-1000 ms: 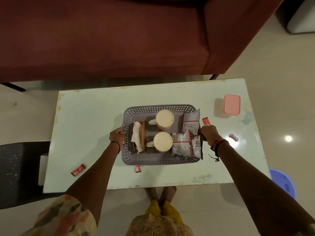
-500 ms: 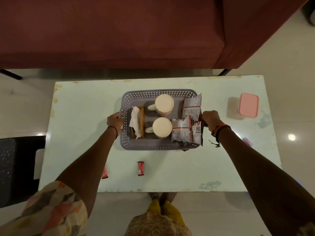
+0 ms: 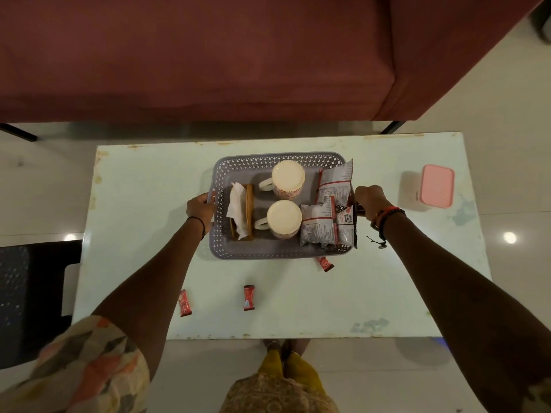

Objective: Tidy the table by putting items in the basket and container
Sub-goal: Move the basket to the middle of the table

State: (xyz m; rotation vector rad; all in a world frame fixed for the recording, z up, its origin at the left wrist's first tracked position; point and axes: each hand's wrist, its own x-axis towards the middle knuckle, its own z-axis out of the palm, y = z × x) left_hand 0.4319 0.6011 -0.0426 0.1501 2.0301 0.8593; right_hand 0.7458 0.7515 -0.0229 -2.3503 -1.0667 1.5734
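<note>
From the head view, your left hand (image 3: 200,207) had its fingers (image 3: 205,198) curled round the left handle of the basket (image 3: 262,251), and your right hand (image 3: 369,201) was clenched on the right rim. The basket sat at the middle of the desk (image 3: 143,234), nearer the far edge. Inside it, two mugs (image 3: 286,216) stood upside down in the centre, a napkin holder (image 3: 243,211) with white tissue stood by the left wall, and snack packets (image 3: 328,210) leaned along the right wall. The pink container (image 3: 437,186) rested lid-on near the desk's right edge, well apart from the basket. Three red sachets (image 3: 248,297) lay loose on the desk: one touching the basket's near right corner, two closer to the near edge. A sofa (image 3: 208,55) stood beyond the far edge.
</note>
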